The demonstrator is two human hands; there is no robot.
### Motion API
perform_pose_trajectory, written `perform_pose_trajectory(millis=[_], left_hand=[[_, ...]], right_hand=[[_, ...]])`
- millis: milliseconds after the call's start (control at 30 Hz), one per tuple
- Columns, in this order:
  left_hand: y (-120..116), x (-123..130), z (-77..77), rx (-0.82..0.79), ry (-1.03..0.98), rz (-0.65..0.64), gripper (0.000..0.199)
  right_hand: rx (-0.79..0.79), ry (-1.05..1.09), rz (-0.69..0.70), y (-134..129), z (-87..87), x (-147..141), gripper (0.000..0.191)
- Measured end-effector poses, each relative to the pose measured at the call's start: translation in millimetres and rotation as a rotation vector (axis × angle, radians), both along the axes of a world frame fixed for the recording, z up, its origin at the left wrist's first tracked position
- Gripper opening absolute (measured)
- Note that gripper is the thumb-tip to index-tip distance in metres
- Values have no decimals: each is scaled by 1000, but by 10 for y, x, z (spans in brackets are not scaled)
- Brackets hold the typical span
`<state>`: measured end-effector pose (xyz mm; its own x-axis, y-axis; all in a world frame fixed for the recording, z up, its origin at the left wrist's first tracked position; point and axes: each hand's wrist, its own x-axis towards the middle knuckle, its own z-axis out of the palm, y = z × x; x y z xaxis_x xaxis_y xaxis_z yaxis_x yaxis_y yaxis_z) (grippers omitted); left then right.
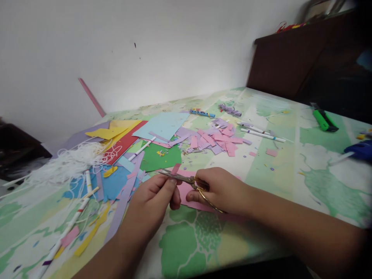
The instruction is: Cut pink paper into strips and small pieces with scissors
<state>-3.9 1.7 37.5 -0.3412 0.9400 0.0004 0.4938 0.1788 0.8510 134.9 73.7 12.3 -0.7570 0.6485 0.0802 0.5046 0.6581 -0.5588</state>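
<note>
My right hand is closed round the gold handles of a small pair of scissors, whose blades point left. Between the thumb and fingers of my left hand is a small pink paper strip, its upper end sticking up at the blades. Below and behind both hands lies a larger pink sheet on the patterned tablecloth. Cut pink and lilac fringed pieces form a pile beyond my hands.
Tangled white string and coloured sheets cover the left side. White sticks and a green cutter lie to the right, with a blue tool at the right edge. A wall stands behind.
</note>
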Motion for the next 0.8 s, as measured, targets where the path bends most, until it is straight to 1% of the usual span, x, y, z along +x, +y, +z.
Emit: perform_pose_trajectory(millis=[167,267,567,800], left_hand=[[17,-34,9,-27,-196,-46,18],[22,-50,16,-18,-240,-58,14],[1,-47,31,18,-105,-28,23],[1,-34,34,9,-8,-26,25]], right_hand=[[8,2,-42,3,-25,-7,40],[3,5,-47,8,-38,-5,40],[-65,-4,0,-27,-23,3,39],[-33,1,24,-26,-27,-3,38]])
